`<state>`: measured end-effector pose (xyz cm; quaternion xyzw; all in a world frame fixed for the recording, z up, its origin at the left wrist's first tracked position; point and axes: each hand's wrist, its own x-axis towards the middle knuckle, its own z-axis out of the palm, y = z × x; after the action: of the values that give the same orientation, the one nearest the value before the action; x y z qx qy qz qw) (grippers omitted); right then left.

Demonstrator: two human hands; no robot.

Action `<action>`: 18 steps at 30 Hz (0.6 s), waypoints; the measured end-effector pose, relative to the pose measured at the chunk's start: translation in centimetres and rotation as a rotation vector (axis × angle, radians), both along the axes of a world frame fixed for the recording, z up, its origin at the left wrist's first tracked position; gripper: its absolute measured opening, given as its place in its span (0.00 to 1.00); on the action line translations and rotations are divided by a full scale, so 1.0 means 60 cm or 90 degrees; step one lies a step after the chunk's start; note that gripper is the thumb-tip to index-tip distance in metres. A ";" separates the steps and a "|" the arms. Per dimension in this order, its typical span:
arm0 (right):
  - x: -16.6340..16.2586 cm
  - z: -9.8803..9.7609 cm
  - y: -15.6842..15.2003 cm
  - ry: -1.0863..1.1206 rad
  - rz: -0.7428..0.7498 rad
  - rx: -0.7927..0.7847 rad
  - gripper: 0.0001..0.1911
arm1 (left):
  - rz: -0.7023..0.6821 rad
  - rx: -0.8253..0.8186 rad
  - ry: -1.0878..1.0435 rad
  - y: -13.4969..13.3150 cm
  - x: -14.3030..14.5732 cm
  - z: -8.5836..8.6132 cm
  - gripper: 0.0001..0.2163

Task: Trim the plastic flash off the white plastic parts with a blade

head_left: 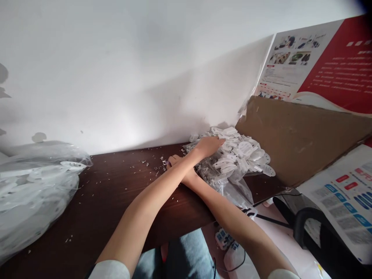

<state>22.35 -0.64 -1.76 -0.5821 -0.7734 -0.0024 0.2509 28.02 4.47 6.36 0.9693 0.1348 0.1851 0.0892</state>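
White plastic pieces [240,149] lie heaped at the right end of the desk [113,186], just beside the brown cardboard [285,131], and from where I stand the left hand [209,146] is plainly the nearer one. Its forearm crosses over the right one, so the heap spreads to the right of that grip, starting at its fingertips. The right hand [183,168] sits farther off, left of the heap, fingers curled near small white scraps [207,174]. I can't tell whether either grip is clamped on a piece; the fingers hide it. The heap has no single long axis: its oblong pieces point every which way.
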 end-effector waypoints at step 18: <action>0.015 0.012 -0.004 -0.070 -0.013 0.007 0.12 | 0.022 0.005 -0.054 -0.011 -0.057 -0.015 0.16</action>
<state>23.25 -0.91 -1.05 -0.5877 -0.7799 -0.0413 0.2115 24.62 3.78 5.44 0.9584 0.1471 0.2281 0.0880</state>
